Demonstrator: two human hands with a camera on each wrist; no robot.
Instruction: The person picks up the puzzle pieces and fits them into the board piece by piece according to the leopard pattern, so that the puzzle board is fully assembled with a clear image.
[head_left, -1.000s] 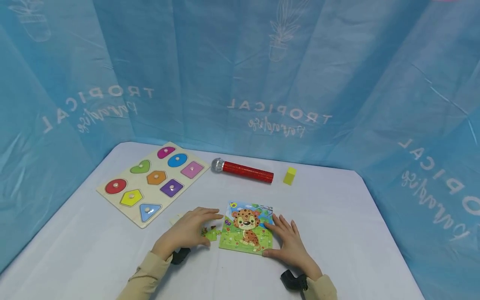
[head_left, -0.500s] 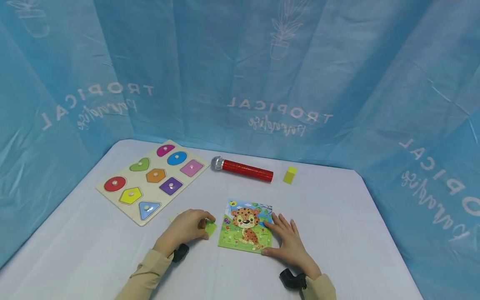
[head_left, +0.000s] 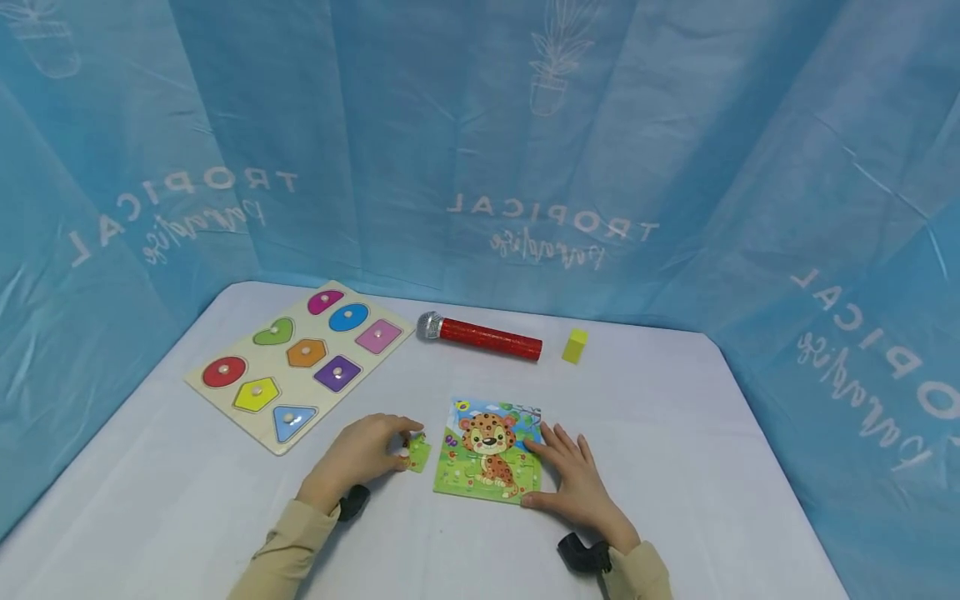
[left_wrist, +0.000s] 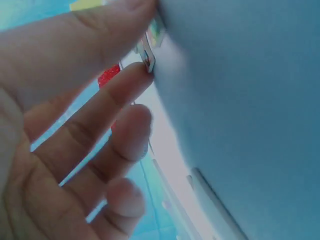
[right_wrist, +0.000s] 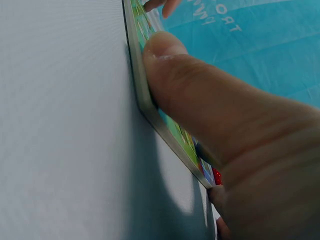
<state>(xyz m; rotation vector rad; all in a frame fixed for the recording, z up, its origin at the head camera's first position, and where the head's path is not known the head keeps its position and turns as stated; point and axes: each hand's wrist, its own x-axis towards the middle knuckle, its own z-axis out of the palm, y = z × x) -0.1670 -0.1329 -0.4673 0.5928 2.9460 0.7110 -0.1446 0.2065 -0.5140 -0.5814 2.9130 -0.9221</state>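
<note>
My left hand [head_left: 363,450] pinches a green jigsaw piece [head_left: 418,454] between thumb and fingers, just left of the puzzle. In the left wrist view the piece [left_wrist: 149,55] shows edge-on between thumb and a fingertip, with the other fingers bent loosely. The leopard jigsaw puzzle [head_left: 480,483] lies flat on the white table. My right hand [head_left: 581,483] rests on the puzzle's right side, fingers spread. In the right wrist view its thumb [right_wrist: 185,75] lies over the puzzle's edge [right_wrist: 172,142], and the other fingers are mostly hidden.
A wooden shape board [head_left: 273,367] with colored knobbed pieces lies at the left. Behind the puzzle are a red toy microphone [head_left: 487,337] and a yellow block [head_left: 575,346]. Blue curtain [head_left: 420,167] surrounds the table's [head_left: 660,433] back and sides.
My left thumb and fingers have come together on the green piece and turned it. The right hand has stayed on the puzzle. The head view has shifted slightly.
</note>
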